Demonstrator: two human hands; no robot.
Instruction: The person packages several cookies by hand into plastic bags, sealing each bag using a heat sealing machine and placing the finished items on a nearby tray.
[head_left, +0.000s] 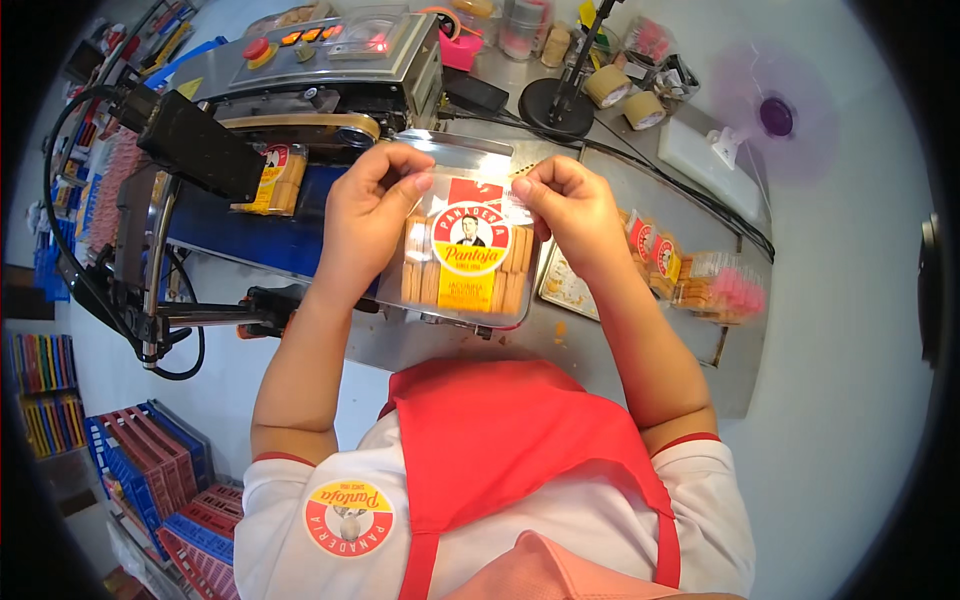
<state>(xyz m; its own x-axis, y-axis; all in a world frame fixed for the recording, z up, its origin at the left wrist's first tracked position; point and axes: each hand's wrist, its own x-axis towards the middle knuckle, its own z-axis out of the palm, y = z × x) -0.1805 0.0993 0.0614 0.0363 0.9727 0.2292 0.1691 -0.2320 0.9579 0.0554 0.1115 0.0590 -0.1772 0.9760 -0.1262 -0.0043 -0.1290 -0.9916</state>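
Observation:
A clear plastic bag of biscuits (469, 255) with a red and yellow printed label hangs upright in front of me. My left hand (373, 214) pinches its upper left corner between thumb and fingers. The opposite top corner is pinched by my right hand (570, 206). Biscuits stand in two rows inside the bag, below its transparent top. Just behind the bag is a shiny metal plate (480, 156). To the left, another bag of biscuits (283, 184) sits on the blue conveyor belt (217, 225) of a band sealing machine (337, 56).
A black printer-like head (201, 142) on a metal post overhangs the conveyor. Several packed biscuit bags (667, 259) and a metal tray (566, 281) lie right. Behind are tape rolls (607, 86), a round black stand base (555, 109), cables and a purple fan (776, 116). Stacked crates (150, 465) stand lower left.

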